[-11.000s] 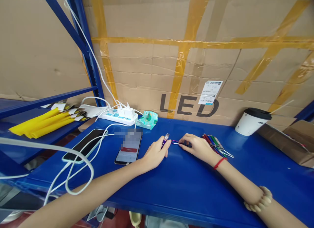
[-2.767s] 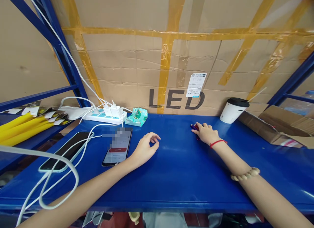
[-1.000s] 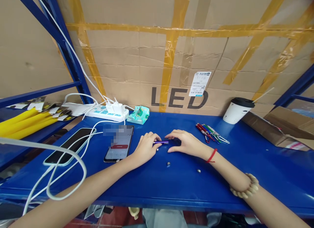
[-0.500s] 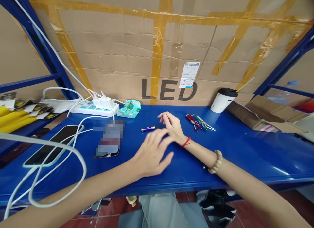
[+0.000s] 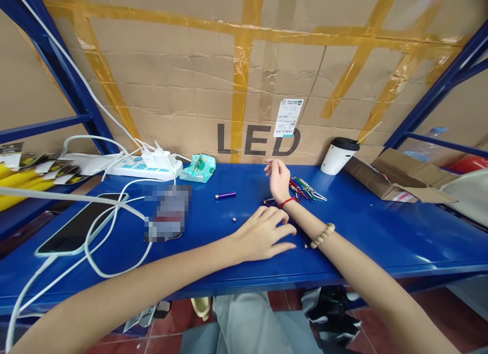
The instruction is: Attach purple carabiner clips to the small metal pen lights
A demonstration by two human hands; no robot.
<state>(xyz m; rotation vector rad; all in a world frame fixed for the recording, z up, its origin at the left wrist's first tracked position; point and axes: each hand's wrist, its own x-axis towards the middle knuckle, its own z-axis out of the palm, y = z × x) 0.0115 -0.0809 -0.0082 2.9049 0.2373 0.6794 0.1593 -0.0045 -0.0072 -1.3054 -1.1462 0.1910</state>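
Note:
My left hand (image 5: 267, 234) hovers palm down over the blue table, fingers apart and holding nothing. Just beyond it, my right hand (image 5: 280, 181) is bent at the wrist, its fingers loosely extended with nothing seen in them. Left of the hands lies a slim purple metal tube (image 5: 225, 195). Another small dark purple piece (image 5: 269, 202) is partly hidden beside my right wrist. A small silver button-like piece (image 5: 234, 219) sits near my left hand, and a second silver piece (image 5: 305, 246) lies by my right forearm. Behind my right wrist are several coloured keychain penlights (image 5: 309, 189), partly covered.
A paper cup (image 5: 336, 158) and an open cardboard box (image 5: 396, 183) stand at the right. Leftward are a phone (image 5: 76, 229), a blurred phone (image 5: 170, 214), white cables, a power strip (image 5: 148, 167) and a tissue pack (image 5: 199, 168). A large carton (image 5: 183, 89) stands behind.
My left hand has moved right, uncovering a small silver piece. The right hand has shifted farther back and right. A dark purple piece now shows by the right wrist; the view has shifted slightly.

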